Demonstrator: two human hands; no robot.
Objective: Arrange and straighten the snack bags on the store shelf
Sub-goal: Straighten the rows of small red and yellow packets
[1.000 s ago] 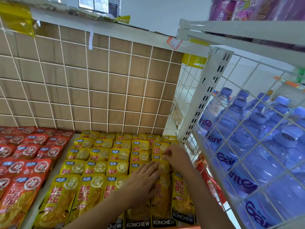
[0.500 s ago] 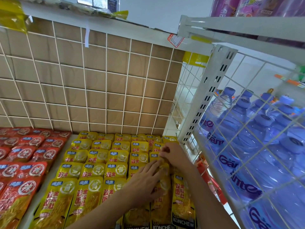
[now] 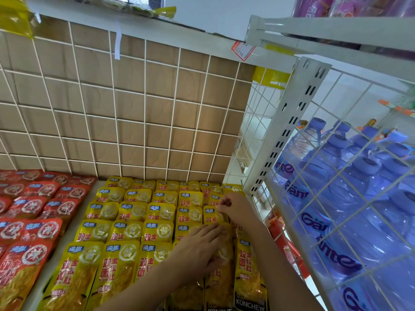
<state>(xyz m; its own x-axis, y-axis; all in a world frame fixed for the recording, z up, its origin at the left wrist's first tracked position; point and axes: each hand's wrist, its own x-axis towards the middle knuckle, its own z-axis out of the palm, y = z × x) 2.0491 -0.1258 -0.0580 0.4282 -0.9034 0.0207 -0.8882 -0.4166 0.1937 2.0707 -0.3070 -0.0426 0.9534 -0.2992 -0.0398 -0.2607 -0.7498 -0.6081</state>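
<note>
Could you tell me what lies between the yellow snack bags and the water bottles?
In the head view, a white wire panel and its slotted upright separate the yellow snack bags from the water bottles.

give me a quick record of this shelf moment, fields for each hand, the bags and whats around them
left hand: fingers flat, pressing on the right-hand columns of the yellow snack bags
right hand: pinches the top edge of one yellow bag further back
yellow snack bags: overlapping rows, middle of the shelf
red snack bags: overlapping rows, left of the yellow ones
water bottles: packed together on the right
back: white wire grid over brown board
</note>
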